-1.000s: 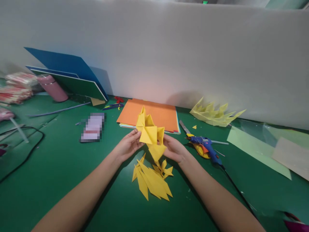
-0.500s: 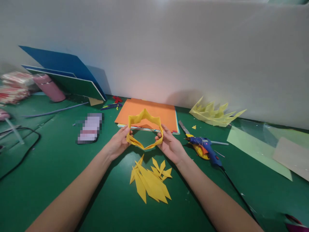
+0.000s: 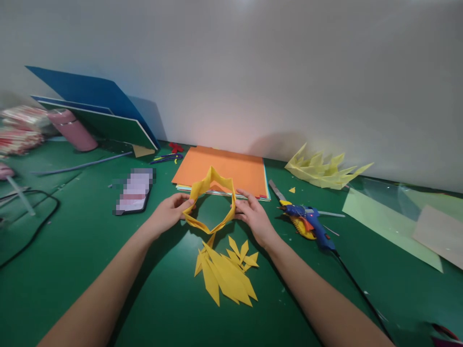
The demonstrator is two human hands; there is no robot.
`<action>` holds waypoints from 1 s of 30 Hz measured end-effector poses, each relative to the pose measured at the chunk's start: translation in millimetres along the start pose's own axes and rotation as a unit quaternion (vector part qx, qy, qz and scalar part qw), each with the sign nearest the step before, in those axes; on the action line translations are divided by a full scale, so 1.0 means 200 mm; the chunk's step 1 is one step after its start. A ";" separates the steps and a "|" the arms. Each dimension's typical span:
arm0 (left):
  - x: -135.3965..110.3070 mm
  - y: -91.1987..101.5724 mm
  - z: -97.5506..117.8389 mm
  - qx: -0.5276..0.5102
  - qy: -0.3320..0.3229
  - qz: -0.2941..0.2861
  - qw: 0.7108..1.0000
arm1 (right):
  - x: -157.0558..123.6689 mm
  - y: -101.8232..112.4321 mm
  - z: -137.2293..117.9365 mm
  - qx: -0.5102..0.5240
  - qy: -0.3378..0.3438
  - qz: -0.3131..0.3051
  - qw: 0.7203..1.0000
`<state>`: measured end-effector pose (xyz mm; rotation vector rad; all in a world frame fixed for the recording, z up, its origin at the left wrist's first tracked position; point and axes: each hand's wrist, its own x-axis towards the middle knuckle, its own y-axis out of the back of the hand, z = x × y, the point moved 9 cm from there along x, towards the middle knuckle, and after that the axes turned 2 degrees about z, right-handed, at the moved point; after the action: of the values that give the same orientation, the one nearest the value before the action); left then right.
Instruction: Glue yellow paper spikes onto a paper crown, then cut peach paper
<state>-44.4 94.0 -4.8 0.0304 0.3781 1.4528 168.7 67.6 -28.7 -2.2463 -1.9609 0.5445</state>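
Between my hands a yellow folded-paper crown (image 3: pixel 201 188), a ring with pointed edges, is held a little above the table. My left hand (image 3: pixel 168 214) pinches its left side, thumb and fingers closed on the band. At the right side my right hand (image 3: pixel 256 219) grips the band, its upper finger stretched out and the other fingertips partly hidden behind the paper. Just below the crown lies a pile of yellow paper diamond pieces (image 3: pixel 227 274), larger ones at left and small ones at right.
Behind the crown lies a stack of coloured paper (image 3: pixel 231 164). At right are a blue glue gun (image 3: pixel 314 226) with its cord, a box cutter (image 3: pixel 277 190), a pale yellow paper crown (image 3: pixel 325 171) and green sheets (image 3: pixel 383 226). A phone (image 3: pixel 135 190) and pink bottle (image 3: pixel 72 129) are at left.
The crown has shifted left and slightly toward me, and turned a little. My left hand moved left with it; the fingers of my right hand have straightened somewhat along its side.
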 end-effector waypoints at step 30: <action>-0.03 0.07 0.14 0.107 -0.266 0.087 0.954 | -0.08 -0.06 -0.17 -0.364 0.320 -0.022 0.874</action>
<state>-51.1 96.2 26.0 0.6331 0.0870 1.5047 167.2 59.3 10.3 -2.2452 -1.9882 -0.9998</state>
